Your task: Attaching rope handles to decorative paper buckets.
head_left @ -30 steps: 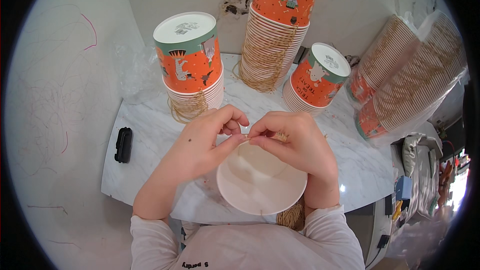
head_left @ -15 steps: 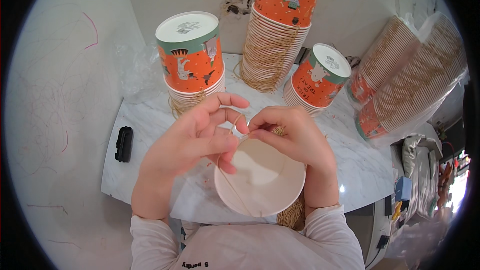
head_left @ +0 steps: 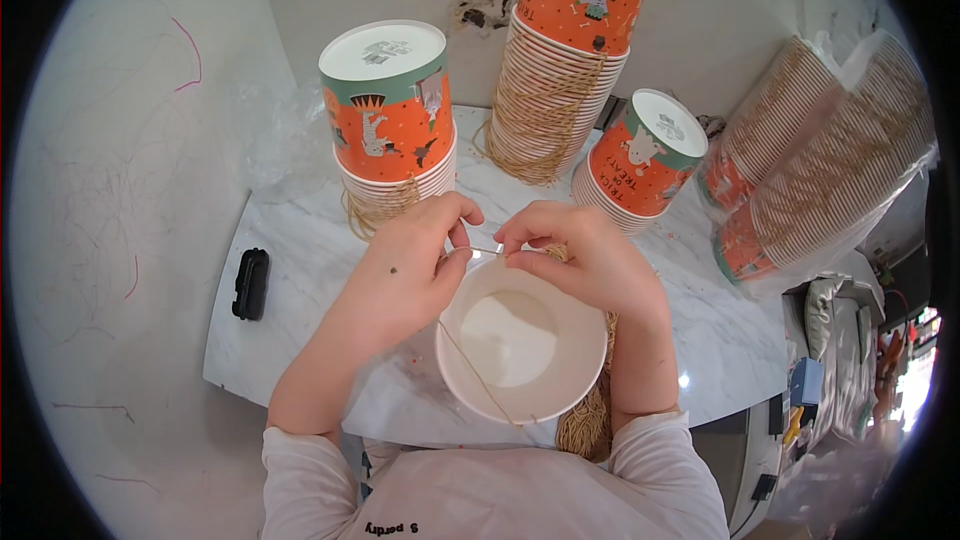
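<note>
A white-lined paper bucket [head_left: 570, 365] stands with its mouth up on the table, close in front of me. From its near rim a thin tan cord [head_left: 468, 360] runs across the opening to my left hand [head_left: 400, 265]. That hand is closed, thumb and fingertips pinching the cord above the far rim. My right hand [head_left: 585, 260] is closed in a pinch right beside it, at the far rim. A short taut length of the cord spans the gap between both sets of fingertips. Whether a knot is there is too small to tell.
A bundle of tan cords [head_left: 585, 425] lies right of the bucket. Behind stand upside-down orange bucket stacks, one left [head_left: 385, 130], one tall [head_left: 560, 80], one short [head_left: 640, 160]. Plastic-wrapped stacks [head_left: 830, 170] lean at right. A black case [head_left: 251, 284] sits at the left edge.
My left hand has turned, its spread fingers closing into a pinch on the cord. My right hand stays pinched at the far rim. The bucket appears slightly shifted.
</note>
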Demonstrator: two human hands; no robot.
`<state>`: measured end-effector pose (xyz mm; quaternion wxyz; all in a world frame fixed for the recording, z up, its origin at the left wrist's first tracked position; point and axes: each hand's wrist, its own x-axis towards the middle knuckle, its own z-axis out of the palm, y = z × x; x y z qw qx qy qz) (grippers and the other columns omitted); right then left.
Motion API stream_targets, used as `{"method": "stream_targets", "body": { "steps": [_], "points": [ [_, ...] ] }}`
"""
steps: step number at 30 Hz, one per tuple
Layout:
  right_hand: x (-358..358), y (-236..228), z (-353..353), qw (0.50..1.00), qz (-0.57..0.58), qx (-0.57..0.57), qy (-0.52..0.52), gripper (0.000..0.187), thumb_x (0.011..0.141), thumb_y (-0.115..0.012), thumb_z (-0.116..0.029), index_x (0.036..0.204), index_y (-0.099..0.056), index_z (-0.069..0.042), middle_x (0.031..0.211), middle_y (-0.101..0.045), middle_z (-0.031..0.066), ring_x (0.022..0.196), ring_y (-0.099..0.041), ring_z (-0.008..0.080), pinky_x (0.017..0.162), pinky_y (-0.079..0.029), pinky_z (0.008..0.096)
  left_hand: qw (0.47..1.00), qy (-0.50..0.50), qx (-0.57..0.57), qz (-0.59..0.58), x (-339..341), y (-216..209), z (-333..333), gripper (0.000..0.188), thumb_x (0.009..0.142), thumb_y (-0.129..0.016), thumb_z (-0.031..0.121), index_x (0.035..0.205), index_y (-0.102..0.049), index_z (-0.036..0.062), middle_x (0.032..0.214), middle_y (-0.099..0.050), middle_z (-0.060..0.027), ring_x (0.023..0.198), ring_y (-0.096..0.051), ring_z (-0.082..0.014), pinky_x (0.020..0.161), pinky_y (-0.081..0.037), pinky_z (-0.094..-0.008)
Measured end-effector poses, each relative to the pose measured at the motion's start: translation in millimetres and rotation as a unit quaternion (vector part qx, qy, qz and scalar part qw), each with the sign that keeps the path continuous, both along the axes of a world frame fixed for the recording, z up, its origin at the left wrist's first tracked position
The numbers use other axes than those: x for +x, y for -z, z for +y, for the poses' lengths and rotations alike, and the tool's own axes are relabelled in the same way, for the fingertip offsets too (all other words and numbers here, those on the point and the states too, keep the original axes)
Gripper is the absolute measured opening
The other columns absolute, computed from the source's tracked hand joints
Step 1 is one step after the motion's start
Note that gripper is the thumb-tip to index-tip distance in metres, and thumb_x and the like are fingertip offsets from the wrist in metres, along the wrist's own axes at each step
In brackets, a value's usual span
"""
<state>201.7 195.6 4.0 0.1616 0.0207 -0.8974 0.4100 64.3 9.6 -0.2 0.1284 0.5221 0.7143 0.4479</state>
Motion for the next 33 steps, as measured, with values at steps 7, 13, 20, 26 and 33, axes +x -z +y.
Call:
{"method": "stream_targets", "body": {
  "steps": [7,13,20,26,33],
  "points": [
    [-2.4,0.8,5.0,0.998,0.006,-0.056,-0.003,0.012,0.091,-0.070,-0.008,0.098,-0.068,0.001,0.089,-0.072,0.0101,0.085,-0.070,0.0224,0.078,-0.055,0.0332,0.996,-0.017,-0.006,0.093,-1.8,12.6,3.6,0.024,0.088,-0.064,0.000,0.112,-0.062,0.0004,0.095,-0.066,-0.0133,0.082,-0.067,-0.0289,0.069,-0.053,-0.0376],
    [-5.4,-2.8,1.6,0.985,-0.024,-0.172,-0.005,0.011,0.095,-0.068,-0.007,0.099,-0.066,0.003,0.087,-0.071,0.0051,0.085,-0.068,0.0108,0.078,-0.055,0.0274,0.989,-0.049,-0.047,0.131,1.1,11.3,2.1,0.020,0.087,-0.065,0.002,0.107,-0.063,0.0000,0.097,-0.067,-0.0149,0.085,-0.068,-0.0328,0.073,-0.054,-0.0408],
    [-10.7,-1.6,1.4,0.981,-0.044,-0.188,0.030,0.011,0.097,-0.068,-0.007,0.103,-0.068,0.002,0.094,-0.069,0.0013,0.089,-0.067,0.0086,0.081,-0.053,0.0260,0.984,-0.065,-0.055,0.156,0.1,9.9,-4.2,0.013,0.086,-0.066,0.001,0.099,-0.064,-0.0006,0.096,-0.067,-0.0149,0.083,-0.068,-0.0324,0.072,-0.054,-0.0407],
    [-18.1,11.6,2.0,0.988,-0.006,-0.149,0.038,0.011,0.097,-0.067,-0.006,0.105,-0.068,0.002,0.096,-0.070,0.0025,0.090,-0.067,0.0101,0.081,-0.054,0.0270,0.992,-0.047,-0.011,0.119,3.9,4.2,-1.8,0.011,0.088,-0.068,0.003,0.096,-0.063,-0.0017,0.093,-0.064,-0.0134,0.076,-0.067,-0.0271,0.068,-0.054,-0.0367],
    [-22.3,16.3,-2.3,0.997,0.017,-0.036,0.073,0.010,0.096,-0.066,-0.003,0.105,-0.067,0.002,0.095,-0.069,0.0073,0.089,-0.067,0.0155,0.081,-0.054,0.0300,0.999,-0.033,-0.011,0.040,3.8,1.7,-1.9,0.008,0.091,-0.065,0.004,0.096,-0.062,-0.0009,0.099,-0.060,-0.0146,0.076,-0.067,-0.0310,0.070,-0.052,-0.0406]
  ]
}}
